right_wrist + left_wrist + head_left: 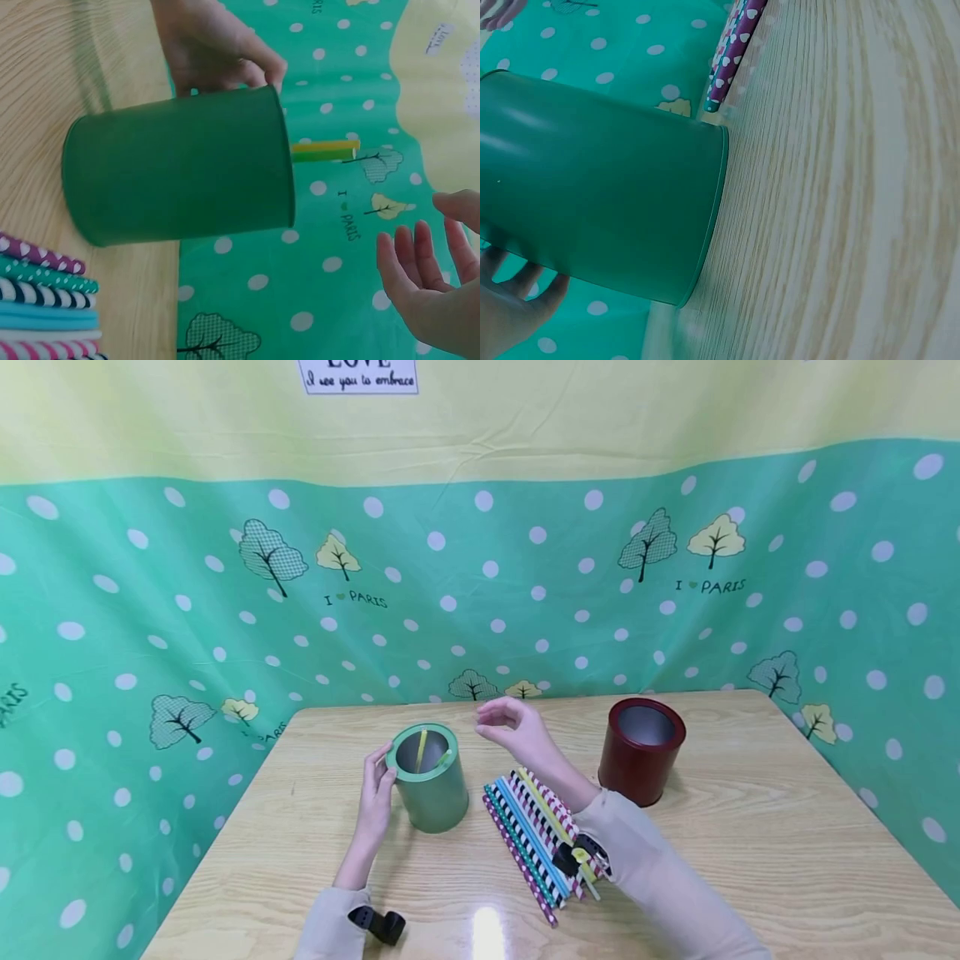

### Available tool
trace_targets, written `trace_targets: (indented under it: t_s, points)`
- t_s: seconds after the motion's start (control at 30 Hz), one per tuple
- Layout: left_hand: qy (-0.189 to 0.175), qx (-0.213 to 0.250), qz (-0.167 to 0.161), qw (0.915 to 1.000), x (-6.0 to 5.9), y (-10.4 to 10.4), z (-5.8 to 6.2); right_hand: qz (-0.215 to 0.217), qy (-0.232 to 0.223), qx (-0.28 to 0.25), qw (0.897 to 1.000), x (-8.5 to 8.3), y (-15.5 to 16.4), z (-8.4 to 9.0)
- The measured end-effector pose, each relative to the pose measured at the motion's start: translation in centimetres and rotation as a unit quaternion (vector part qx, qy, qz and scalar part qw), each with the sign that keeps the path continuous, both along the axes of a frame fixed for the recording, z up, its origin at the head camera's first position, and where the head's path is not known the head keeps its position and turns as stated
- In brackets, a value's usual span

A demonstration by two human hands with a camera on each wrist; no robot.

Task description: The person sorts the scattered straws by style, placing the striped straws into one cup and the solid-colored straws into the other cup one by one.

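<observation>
A green metal cup (430, 777) stands upright on the wooden table (750, 827), with a yellow straw (422, 749) and a green straw (446, 758) inside. My left hand (375, 789) grips the cup's left side near the rim; the cup's wall (592, 187) fills the left wrist view. My right hand (513, 724) hovers above and right of the cup, fingers loosely curled, holding nothing. In the right wrist view the right hand (427, 277) is apart from the cup (180, 165), whose straw tips (322, 150) stick out. A row of patterned paper straws (536, 831) lies under my right forearm.
A dark red metal cup (642, 750) stands upright to the right of the straws, nothing visible inside. A green polka-dot cloth (480, 585) hangs behind and beside the table. The table's near edge lies just below my forearms.
</observation>
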State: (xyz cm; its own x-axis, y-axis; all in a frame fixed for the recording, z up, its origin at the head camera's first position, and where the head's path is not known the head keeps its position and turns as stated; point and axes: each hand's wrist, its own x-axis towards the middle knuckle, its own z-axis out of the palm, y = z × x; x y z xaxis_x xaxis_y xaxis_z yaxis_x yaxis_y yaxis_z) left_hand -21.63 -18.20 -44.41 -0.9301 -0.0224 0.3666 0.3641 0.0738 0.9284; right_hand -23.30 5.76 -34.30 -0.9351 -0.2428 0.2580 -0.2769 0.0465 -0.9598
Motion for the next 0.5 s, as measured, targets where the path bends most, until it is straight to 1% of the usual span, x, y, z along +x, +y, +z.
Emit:
trace_targets:
  t_s: [0.17, 0.23, 0.3, 0.47, 0.5]
  points:
    - [0.001, 0.009, -0.002, 1.0, 0.0, 0.0, 0.0, 0.018, -0.016, 0.032, 0.999, -0.2, 1.2, -1.1]
    - [0.002, 0.011, -0.001, 0.9999, 0.0, 0.0, 0.0, 0.023, -0.022, 0.051, 0.998, 0.4, 1.7, -1.0]
    - [0.004, 0.012, 0.0, 0.9999, -0.1, 0.0, 0.0, 0.029, -0.026, 0.063, 0.997, 0.4, 2.3, -1.5]
    - [0.008, 0.012, 0.003, 0.9999, -0.1, 0.0, 0.0, 0.039, -0.026, 0.096, 0.994, 0.4, 3.4, -2.4]
    - [0.007, 0.012, 0.003, 0.9999, -0.1, 0.0, 0.0, 0.041, -0.026, 0.103, 0.994, 0.6, 3.6, -2.3]
